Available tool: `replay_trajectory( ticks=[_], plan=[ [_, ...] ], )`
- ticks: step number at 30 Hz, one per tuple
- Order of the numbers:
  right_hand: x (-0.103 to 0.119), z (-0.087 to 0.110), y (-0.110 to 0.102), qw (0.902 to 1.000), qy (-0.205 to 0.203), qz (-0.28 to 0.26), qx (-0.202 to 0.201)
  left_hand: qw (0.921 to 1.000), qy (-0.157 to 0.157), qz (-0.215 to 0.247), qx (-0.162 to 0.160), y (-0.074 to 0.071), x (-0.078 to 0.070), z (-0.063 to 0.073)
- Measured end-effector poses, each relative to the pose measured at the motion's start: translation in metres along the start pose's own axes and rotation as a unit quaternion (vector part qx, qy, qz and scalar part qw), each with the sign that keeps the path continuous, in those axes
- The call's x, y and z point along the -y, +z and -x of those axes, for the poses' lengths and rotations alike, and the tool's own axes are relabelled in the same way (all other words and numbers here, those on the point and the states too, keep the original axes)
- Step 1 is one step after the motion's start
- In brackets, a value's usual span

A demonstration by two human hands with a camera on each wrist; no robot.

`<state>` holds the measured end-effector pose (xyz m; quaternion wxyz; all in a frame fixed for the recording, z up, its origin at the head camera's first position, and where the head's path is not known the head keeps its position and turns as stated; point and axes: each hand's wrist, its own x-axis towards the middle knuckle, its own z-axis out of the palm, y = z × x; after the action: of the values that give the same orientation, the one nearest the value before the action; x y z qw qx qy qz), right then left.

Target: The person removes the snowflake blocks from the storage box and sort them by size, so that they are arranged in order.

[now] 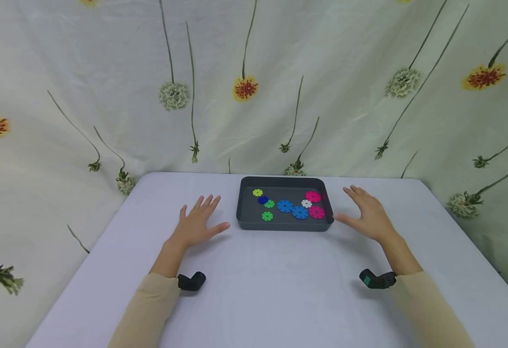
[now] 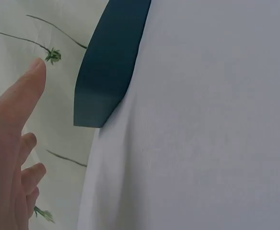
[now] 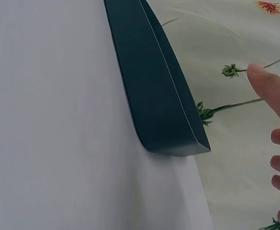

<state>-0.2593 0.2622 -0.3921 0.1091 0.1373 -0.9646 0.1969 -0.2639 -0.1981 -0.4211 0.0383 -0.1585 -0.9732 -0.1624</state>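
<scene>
A dark grey rectangular tray (image 1: 280, 225) lies on the white table, with several notched plastic discs inside. Among them are a yellow disc (image 1: 258, 192), a dark blue disc (image 1: 263, 199), a green disc (image 1: 267, 216), a light blue disc (image 1: 285, 206), a white disc (image 1: 306, 204) and a pink disc (image 1: 317, 212). Left of the tray, my left hand (image 1: 195, 226) hovers with fingers spread, holding nothing. My right hand (image 1: 371, 215) is held at the tray's right side, fingers extended, its thumb close to the corner; whether it touches cannot be told. Both wrist views show the tray's outer wall (image 2: 106, 62) (image 3: 154, 81).
A white cloth covers the table (image 1: 271, 290). Behind it and at the sides hangs a pale curtain (image 1: 219, 130) printed with flowers. Black camera mounts sit on the left wrist (image 1: 191, 281) and right wrist (image 1: 377, 279), below beige sleeves.
</scene>
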Motion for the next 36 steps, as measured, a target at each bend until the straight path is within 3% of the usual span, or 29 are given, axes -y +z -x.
replay_trajectory(
  ticks=[9, 14, 20, 28, 36],
  plan=[
    [0.023, -0.019, 0.012, 0.9972, 0.008, -0.074, 0.009, 0.9946, 0.039, 0.096, -0.002, 0.008, -0.016, -0.011],
    [0.036, -0.028, 0.016, 0.9949, 0.022, -0.096, 0.023, 0.9901, 0.025, 0.136, 0.024, 0.01, -0.02, -0.016],
    [0.048, -0.039, 0.023, 0.9909, 0.012, -0.13, 0.03, 0.9848, 0.024, 0.167, 0.042, 0.016, -0.017, -0.023],
    [0.06, -0.059, 0.039, 0.9851, -0.005, -0.165, 0.048, 0.9841, 0.019, 0.174, 0.03, 0.023, -0.014, -0.026],
    [0.061, -0.067, 0.055, 0.9816, -0.001, -0.183, 0.052, 0.9765, 0.007, 0.215, 0.017, 0.038, -0.015, -0.03]
  ],
)
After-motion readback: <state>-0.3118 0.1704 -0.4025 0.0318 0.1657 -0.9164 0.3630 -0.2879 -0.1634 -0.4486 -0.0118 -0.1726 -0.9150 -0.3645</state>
